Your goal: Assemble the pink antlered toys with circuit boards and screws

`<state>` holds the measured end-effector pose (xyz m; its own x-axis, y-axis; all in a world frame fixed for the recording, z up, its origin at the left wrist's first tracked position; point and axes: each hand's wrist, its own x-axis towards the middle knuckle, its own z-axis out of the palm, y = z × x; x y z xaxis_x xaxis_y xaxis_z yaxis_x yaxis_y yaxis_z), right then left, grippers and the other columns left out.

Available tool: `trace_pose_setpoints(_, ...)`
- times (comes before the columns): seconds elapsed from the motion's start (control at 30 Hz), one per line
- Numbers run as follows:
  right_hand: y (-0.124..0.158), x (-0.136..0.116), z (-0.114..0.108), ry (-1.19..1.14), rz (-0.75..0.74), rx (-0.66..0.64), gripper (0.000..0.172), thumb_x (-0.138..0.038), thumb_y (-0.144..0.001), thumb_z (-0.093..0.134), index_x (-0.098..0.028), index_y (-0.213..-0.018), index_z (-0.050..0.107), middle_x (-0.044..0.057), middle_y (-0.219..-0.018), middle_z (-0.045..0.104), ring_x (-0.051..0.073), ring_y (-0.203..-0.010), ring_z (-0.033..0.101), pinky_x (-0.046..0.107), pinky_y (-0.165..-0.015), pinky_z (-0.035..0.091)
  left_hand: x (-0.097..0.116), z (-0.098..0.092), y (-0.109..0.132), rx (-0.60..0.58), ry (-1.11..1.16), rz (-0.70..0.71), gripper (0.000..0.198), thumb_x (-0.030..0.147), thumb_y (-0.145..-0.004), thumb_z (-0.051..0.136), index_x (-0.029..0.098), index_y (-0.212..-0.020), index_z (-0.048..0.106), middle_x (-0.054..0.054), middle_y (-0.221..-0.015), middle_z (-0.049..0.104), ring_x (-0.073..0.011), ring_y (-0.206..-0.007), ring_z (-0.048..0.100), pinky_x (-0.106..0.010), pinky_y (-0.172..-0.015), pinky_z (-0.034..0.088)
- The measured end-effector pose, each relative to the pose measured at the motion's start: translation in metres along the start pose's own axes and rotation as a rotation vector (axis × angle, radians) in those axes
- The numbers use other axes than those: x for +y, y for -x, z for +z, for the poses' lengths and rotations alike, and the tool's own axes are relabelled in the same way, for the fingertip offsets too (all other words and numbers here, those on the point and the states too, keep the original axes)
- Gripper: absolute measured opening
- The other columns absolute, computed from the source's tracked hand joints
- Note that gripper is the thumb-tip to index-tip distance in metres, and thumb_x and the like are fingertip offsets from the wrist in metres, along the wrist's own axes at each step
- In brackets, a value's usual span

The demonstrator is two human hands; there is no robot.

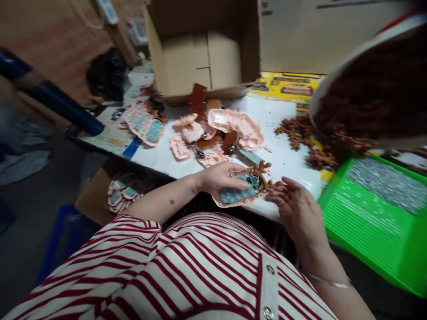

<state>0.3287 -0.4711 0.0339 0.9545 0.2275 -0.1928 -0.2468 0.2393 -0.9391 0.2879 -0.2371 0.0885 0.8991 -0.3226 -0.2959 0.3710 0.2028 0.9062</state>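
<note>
My left hand (222,178) is closed on a pink plastic shell (220,201), its thumb lying across the front. Inside the shell sit a greyish flat panel (233,194) and a small green circuit area with wires. A brown antler-shaped piece (263,171) lies along the shell's right end, its branches sticking out. My right hand (300,209) is beside that end, fingers loosely apart and fingertips at the lower antler branch. Whether they touch it is hard to tell. More pink shells (233,124) and brown flat parts (197,100) are heaped on the white tabletop (280,155) beyond my hands.
A cardboard box (203,62) stands open behind the heap. At right are a green tray (363,231) of small silvery parts, loose brown antlers (320,158) and a tilted tub (363,53). Filled shells (145,124) lie left; others fill a low box (93,200). A blue pole (56,95) juts in.
</note>
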Motion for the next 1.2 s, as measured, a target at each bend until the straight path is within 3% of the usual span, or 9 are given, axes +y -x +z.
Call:
trace_pose_setpoints(0.07, -0.001, 0.001, -0.003, 0.042, 0.062, 0.000, 0.045, -0.061, -0.070, 0.085, -0.024, -0.094, 0.074, 0.001, -0.084, 0.072, 0.013, -0.071, 0.070, 0.029, -0.072, 0.059, 0.021, -0.029, 0.029, 0.273, -0.084, 0.215, 0.053, 0.038, -0.062, 0.088, 0.014, -0.105, 0.068, -0.011, -0.103, 0.075, -0.0194, -0.083, 0.071, -0.031, -0.079, 0.055)
trace_pose_setpoints(0.17, 0.000, 0.002, -0.007, 0.173, 0.136, 0.021, 0.051, -0.061, -0.060, 0.091, -0.023, -0.091, 0.075, 0.002, -0.081, 0.074, 0.013, -0.069, 0.070, 0.025, -0.066, 0.056, 0.049, -0.087, 0.076, 0.870, -0.335, 0.400, 0.052, 0.036, -0.070, 0.077, 0.017, -0.116, 0.061, -0.008, -0.113, 0.073, -0.0225, -0.099, 0.069, -0.034, -0.090, 0.054)
trace_pose_setpoints(0.23, 0.000, 0.004, -0.009, 0.233, 0.154, 0.022, 0.053, -0.062, -0.058, 0.091, -0.024, -0.091, 0.076, 0.002, -0.080, 0.075, 0.015, -0.070, 0.071, 0.025, -0.066, 0.056, 0.059, -0.127, 0.097, 1.180, -0.632, 0.352, 0.044, 0.031, -0.071, 0.071, 0.014, -0.110, 0.062, -0.010, -0.113, 0.072, -0.0252, -0.106, 0.067, -0.035, -0.096, 0.051)
trace_pose_setpoints(0.3, 0.000, 0.005, -0.010, 0.260, 0.157, 0.014, 0.052, -0.063, -0.057, 0.091, -0.025, -0.090, 0.076, 0.002, -0.078, 0.075, 0.016, -0.072, 0.072, 0.026, -0.069, 0.057, 0.060, -0.160, 0.108, 1.329, -0.907, 0.201, 0.038, 0.030, -0.071, 0.068, 0.013, -0.106, 0.065, -0.010, -0.109, 0.072, -0.0274, -0.107, 0.065, -0.037, -0.101, 0.048)
trace_pose_setpoints(0.4, -0.002, 0.005, -0.009, 0.287, 0.160, 0.009, 0.054, -0.066, -0.054, 0.090, -0.025, -0.087, 0.077, 0.002, -0.073, 0.075, 0.017, -0.073, 0.072, 0.028, -0.072, 0.058, 0.049, -0.186, 0.108, 1.345, -1.158, 0.003, 0.038, 0.034, -0.076, 0.062, 0.012, -0.107, 0.068, -0.012, -0.106, 0.072, -0.0313, -0.108, 0.064, -0.041, -0.104, 0.046)
trace_pose_setpoints(0.53, -0.003, 0.003, -0.008, 0.355, 0.155, 0.000, 0.057, -0.071, -0.055, 0.087, -0.025, -0.087, 0.077, 0.004, -0.073, 0.076, 0.020, -0.075, 0.073, 0.031, -0.074, 0.061, 0.033, -0.197, 0.099, 1.479, -1.395, -0.156, 0.043, 0.041, -0.080, 0.060, 0.012, -0.110, 0.070, -0.020, -0.115, 0.069, -0.0401, -0.123, 0.056, -0.050, -0.114, 0.036)
trace_pose_setpoints(0.93, -0.003, 0.009, -0.013, 0.401, 0.114, -0.048, 0.045, -0.064, -0.066, 0.084, -0.025, -0.089, 0.078, 0.005, -0.075, 0.076, 0.020, -0.076, 0.073, 0.031, -0.076, 0.062, 0.059, -0.250, 0.105, 1.592, -1.312, -0.216, 0.050, 0.033, -0.078, 0.062, 0.010, -0.122, 0.064, -0.024, -0.136, 0.061, -0.0442, -0.138, 0.045, -0.060, -0.119, 0.026)
trace_pose_setpoints(1.07, -0.002, 0.006, -0.009, 0.365, 0.076, -0.095, 0.041, -0.061, -0.070, 0.083, -0.025, -0.089, 0.078, 0.004, -0.074, 0.075, 0.019, -0.073, 0.071, 0.031, -0.076, 0.060, 0.059, -0.233, 0.095, 1.569, -1.401, 0.070, 0.056, 0.040, -0.082, 0.063, 0.013, -0.131, 0.060, -0.021, -0.148, 0.053, -0.0395, -0.144, 0.041, -0.055, -0.123, 0.022)
trace_pose_setpoints(1.2, -0.002, 0.002, -0.003, 0.350, 0.044, -0.124, 0.040, -0.061, -0.072, 0.082, -0.025, -0.087, 0.078, 0.004, -0.071, 0.074, 0.018, -0.070, 0.069, 0.030, -0.072, 0.058, 0.064, -0.174, 0.052, 1.290, -1.523, 0.363, 0.045, 0.037, -0.088, 0.059, 0.018, -0.128, 0.061, -0.018, -0.144, 0.057, -0.0350, -0.141, 0.045, -0.054, -0.124, 0.020)
